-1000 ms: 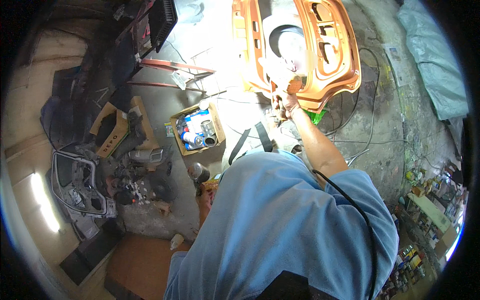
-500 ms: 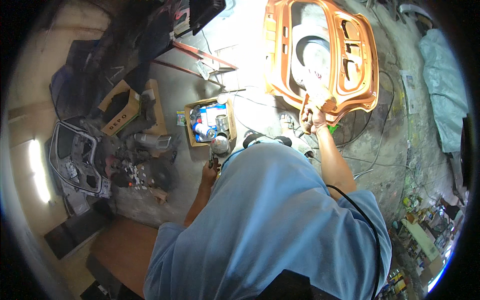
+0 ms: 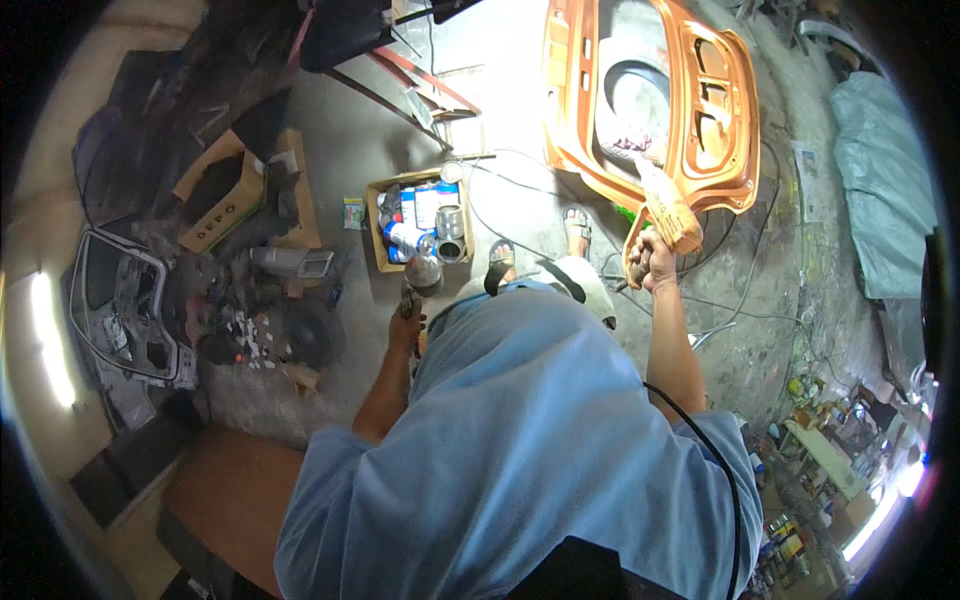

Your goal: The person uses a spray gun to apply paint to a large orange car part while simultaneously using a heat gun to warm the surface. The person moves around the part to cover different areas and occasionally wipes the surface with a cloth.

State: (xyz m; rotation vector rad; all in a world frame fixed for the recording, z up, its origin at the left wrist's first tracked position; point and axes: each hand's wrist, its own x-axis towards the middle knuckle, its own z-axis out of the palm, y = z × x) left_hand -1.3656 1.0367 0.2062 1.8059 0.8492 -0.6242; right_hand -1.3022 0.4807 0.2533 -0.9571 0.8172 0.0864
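My right hand (image 3: 655,258) is closed round the handle of a tan tool (image 3: 672,212). Its shape resembles a gun, with a thick, blunt body pointing toward a car trunk lid (image 3: 712,170). The lid is bright orange, with cut-outs and a large opening, and lies beyond the tool. Low at my left side, my left hand (image 3: 405,318) grips what looks like a spray gun (image 3: 425,274) with a round, dull metal cup. This cup is beside the near edge of a cardboard box (image 3: 376,245) holding several cans and bottles.
Cables (image 3: 740,312) run over the concrete floor on the right. A red metal stand (image 3: 400,72) is at the upper left. Further left are an open carton (image 3: 222,205), a grey car panel (image 3: 165,290) and scattered scraps. A pale green-blue sheet (image 3: 880,190) covers something at far right.
My right hand and the tan tool have drawn back from the trunk lid and shifted right. The whole view has also shifted a little. My left hand still holds the spray gun.
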